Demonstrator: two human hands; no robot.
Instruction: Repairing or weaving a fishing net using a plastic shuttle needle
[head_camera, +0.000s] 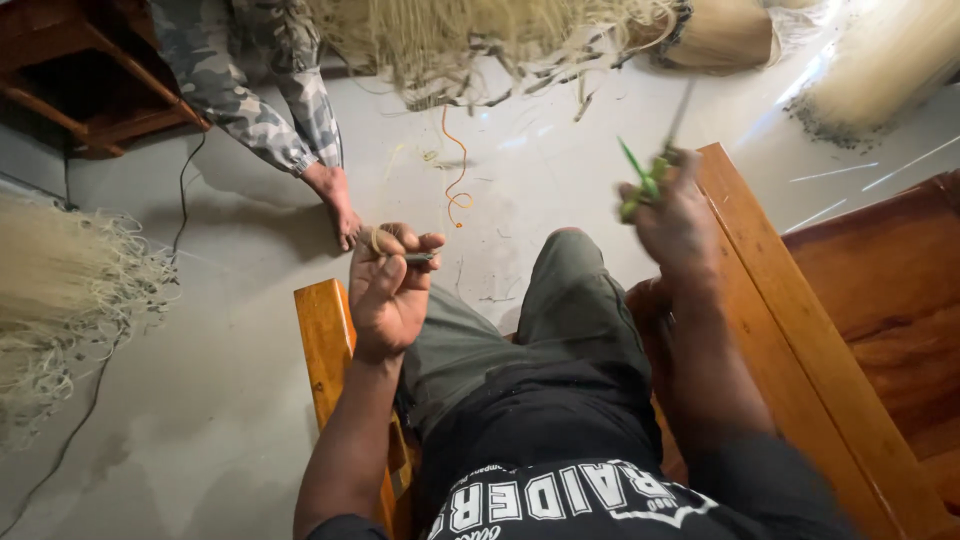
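A green palm leaf strip (640, 180), thin and blurred, sits pinched in the right hand (672, 215) at about one o'clock, above a glossy wooden bench (790, 330). The left hand (390, 280), near centre, curls its fingers around a small dark knife-like tool (418, 258); a pale band loops one finger. Heaps of dry, straw-coloured fibres (60, 290) lie at nine and twelve o'clock on the smooth grey floor (200, 400). Another person's bare foot (338, 205) and camouflage trouser leg show at eleven o'clock.
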